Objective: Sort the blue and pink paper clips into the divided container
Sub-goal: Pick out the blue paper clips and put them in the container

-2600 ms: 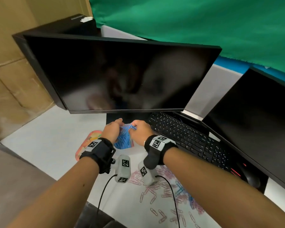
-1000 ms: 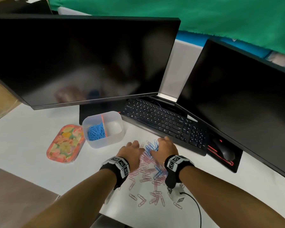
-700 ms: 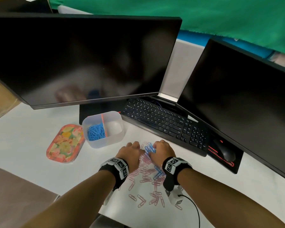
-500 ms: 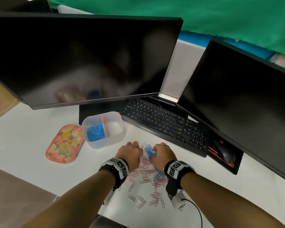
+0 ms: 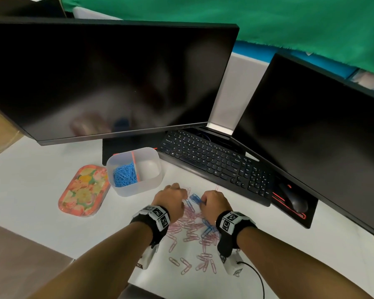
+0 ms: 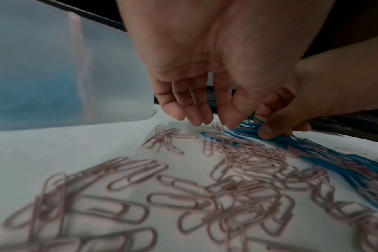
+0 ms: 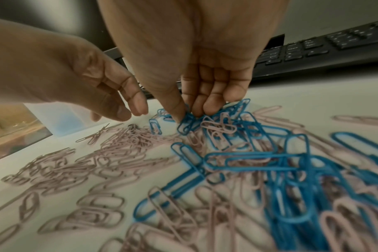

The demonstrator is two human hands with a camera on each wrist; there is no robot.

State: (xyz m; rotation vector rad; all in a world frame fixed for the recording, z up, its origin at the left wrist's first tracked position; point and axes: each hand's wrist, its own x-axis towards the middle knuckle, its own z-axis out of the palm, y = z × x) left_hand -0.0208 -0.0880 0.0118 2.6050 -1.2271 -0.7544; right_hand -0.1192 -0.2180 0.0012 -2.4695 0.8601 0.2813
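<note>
A translucent divided container (image 5: 154, 180) stands left of the keyboard, with blue clips (image 5: 125, 175) in its left compartment and nothing showing in its right one. Mixed pink paper clips (image 5: 189, 230) and blue paper clips (image 5: 207, 228) lie scattered in front of it. My right hand (image 7: 188, 114) pinches a small bunch of blue clips (image 7: 187, 125) at the far end of the pile. My left hand (image 6: 205, 117) hangs beside it with fingers pointing down, tips just over pink clips (image 6: 162, 136), holding nothing. Both hands (image 5: 171, 200) are close together.
A black keyboard (image 5: 216, 160) lies just beyond the pile, a mouse (image 5: 293, 200) on a pad to the right. Two dark monitors (image 5: 108, 78) stand behind. A floral lid (image 5: 83, 190) lies left of the container. The table's near edge runs under my forearms.
Both hands left the container and came down to the pile. Over the last second the right hand's fingers drew in and closed on blue clips; the left hand stayed beside it.
</note>
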